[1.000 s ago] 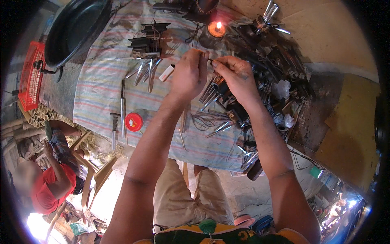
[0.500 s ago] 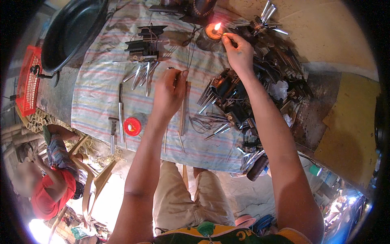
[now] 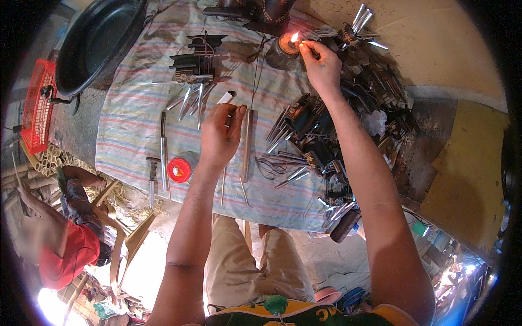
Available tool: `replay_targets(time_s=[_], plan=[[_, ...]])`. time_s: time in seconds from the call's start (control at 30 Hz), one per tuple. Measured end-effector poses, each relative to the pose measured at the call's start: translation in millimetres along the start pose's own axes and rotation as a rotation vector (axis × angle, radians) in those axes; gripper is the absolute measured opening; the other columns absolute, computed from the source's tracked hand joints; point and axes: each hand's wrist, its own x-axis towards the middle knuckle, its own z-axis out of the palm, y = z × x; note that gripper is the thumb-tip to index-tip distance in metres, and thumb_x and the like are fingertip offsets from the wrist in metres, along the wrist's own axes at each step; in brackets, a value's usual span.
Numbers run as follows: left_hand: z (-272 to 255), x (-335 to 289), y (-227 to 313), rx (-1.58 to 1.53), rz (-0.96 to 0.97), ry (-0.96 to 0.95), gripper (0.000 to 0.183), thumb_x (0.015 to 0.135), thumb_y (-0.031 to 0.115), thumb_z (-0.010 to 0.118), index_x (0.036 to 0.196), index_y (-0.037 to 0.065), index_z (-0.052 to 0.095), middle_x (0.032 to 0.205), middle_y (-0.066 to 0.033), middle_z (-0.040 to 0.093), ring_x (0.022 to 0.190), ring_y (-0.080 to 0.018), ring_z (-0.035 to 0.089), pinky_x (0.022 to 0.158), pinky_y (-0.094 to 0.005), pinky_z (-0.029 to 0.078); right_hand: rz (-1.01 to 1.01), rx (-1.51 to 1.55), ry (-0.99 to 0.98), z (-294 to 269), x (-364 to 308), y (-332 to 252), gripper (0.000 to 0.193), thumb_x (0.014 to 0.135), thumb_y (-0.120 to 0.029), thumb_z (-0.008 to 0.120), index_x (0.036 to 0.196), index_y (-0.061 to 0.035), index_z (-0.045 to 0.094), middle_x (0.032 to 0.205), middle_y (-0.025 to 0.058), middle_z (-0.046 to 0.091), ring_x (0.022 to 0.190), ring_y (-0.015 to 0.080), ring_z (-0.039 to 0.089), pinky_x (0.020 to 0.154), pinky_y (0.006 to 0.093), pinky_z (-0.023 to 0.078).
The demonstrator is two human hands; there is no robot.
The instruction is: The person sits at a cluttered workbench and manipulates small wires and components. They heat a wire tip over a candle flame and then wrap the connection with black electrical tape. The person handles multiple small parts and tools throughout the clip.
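Note:
Near the far edge of the cloth-covered table, a jar lamp (image 3: 283,54) burns with a small flame (image 3: 294,37). My right hand (image 3: 324,68) is beside its top, thumb and forefinger pinched together near the flame; what they pinch is too small to make out. Around the middle of the table, my left hand (image 3: 222,133) is closed on a small white lighter (image 3: 224,98), its dark end pointing away from me. Just right of that hand lies a long flat strip (image 3: 247,146) with a thin dark cord at its far end.
Bundles of dark pieces and metal rods (image 3: 312,133) crowd the right side. Another bundle (image 3: 194,70) lies at far left, near a black basin (image 3: 98,49). A red-lidded jar (image 3: 179,170), knife (image 3: 162,152) and hammer (image 3: 152,179) sit near left. A person in red (image 3: 70,255) sits lower left.
My left hand has drawn slightly left and nearer, and the white lighter now shows in it. My right hand stays by the flame. The person at lower left has moved an arm.

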Motion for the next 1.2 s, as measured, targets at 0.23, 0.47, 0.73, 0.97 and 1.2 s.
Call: replay_targets(time_s=[0.23, 0.47, 0.73, 0.97, 1.2], plan=[[-0.2, 2.9, 1.5, 0.046, 0.050, -0.028, 0.028, 0.097, 0.025, 0.061, 0.090, -0.001, 0.058, 0.069, -0.0038, 0.057, 0.058, -0.0083, 0.054, 0.052, -0.0246, 0.045, -0.045, 0.040, 0.009, -1.9, 1.0, -5.1, 0.025, 0.089, -0.022, 0.070, 0.103, -0.0020, 0.071, 0.090, 0.0104, 0.073, 0.081, 0.0139, 0.067, 0.074, 0.0285, 0.051], [2.6, 16.9, 29.7, -0.309, -0.111, -0.052, 0.021, 0.095, 0.018, 0.064, 0.097, -0.003, 0.063, 0.075, -0.0052, 0.063, 0.060, -0.0084, 0.059, 0.053, -0.0245, 0.047, 0.059, 0.222, -0.154, -18.3, -31.7, -28.1, 0.024, 0.091, -0.019, 0.067, 0.104, 0.0009, 0.071, 0.085, 0.0036, 0.069, 0.075, 0.0076, 0.059, 0.070, 0.0237, 0.046], [20.7, 36.9, 67.9, -0.405, -0.054, -0.159, 0.021, 0.096, 0.016, 0.061, 0.104, -0.002, 0.063, 0.071, -0.0046, 0.063, 0.061, -0.0085, 0.060, 0.053, -0.0240, 0.049, 0.106, 0.371, -0.243, -38.5, -79.0, -61.0, 0.019, 0.089, -0.015, 0.067, 0.101, -0.0004, 0.071, 0.085, 0.0069, 0.071, 0.072, 0.0102, 0.062, 0.067, 0.0251, 0.048], [40.0, 23.4, 69.5, -0.305, 0.066, -0.141, 0.016, 0.096, 0.014, 0.060, 0.093, -0.002, 0.059, 0.065, -0.0089, 0.057, 0.057, -0.0185, 0.058, 0.051, -0.0325, 0.045, 0.168, 0.423, -0.300, -51.5, -100.4, -70.4, 0.017, 0.090, -0.014, 0.066, 0.097, 0.0013, 0.069, 0.081, 0.0061, 0.068, 0.070, 0.0091, 0.059, 0.064, 0.0256, 0.047], [47.7, -4.1, 47.3, 0.162, 0.399, 0.039, 0.014, 0.094, 0.010, 0.059, 0.086, -0.002, 0.056, 0.068, -0.0191, 0.054, 0.059, -0.0359, 0.053, 0.055, -0.0439, 0.040, 0.216, 0.435, -0.359, -56.6, -130.7, -67.5, 0.015, 0.089, -0.010, 0.066, 0.097, 0.0020, 0.069, 0.083, 0.0088, 0.069, 0.075, 0.0115, 0.062, 0.067, 0.0277, 0.049]])
